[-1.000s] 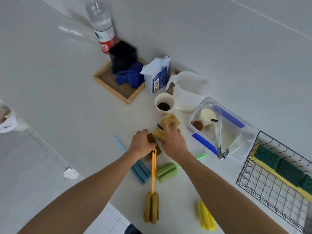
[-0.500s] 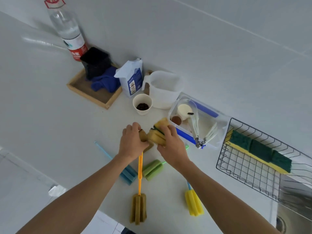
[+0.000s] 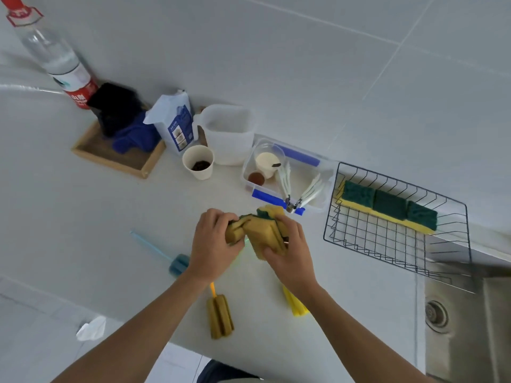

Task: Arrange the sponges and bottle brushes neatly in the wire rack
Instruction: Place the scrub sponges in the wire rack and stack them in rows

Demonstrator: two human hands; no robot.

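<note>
My left hand (image 3: 212, 244) and my right hand (image 3: 289, 248) both grip a bunch of yellow sponges with green backs (image 3: 261, 230) above the counter. The black wire rack (image 3: 387, 244) stands to the right, with three green-topped sponges (image 3: 390, 204) lined along its far side. On the counter lie a blue bottle brush (image 3: 177, 265), an orange-handled brush with a brown sponge head (image 3: 219, 316) and a yellow brush (image 3: 294, 305), partly hidden by my arms. A green brush is mostly hidden under my hands.
A clear box with tongs (image 3: 287, 178), a white jug (image 3: 228, 134), a paper cup (image 3: 198, 161), a white bag (image 3: 174, 120), a wooden tray (image 3: 110, 156) and a bottle (image 3: 55, 56) line the wall. A steel sink (image 3: 467, 324) lies right of the rack.
My hands have gathered the sponges together and lifted them slightly toward the right. The view has shifted, bringing the rack and the sink further into sight.
</note>
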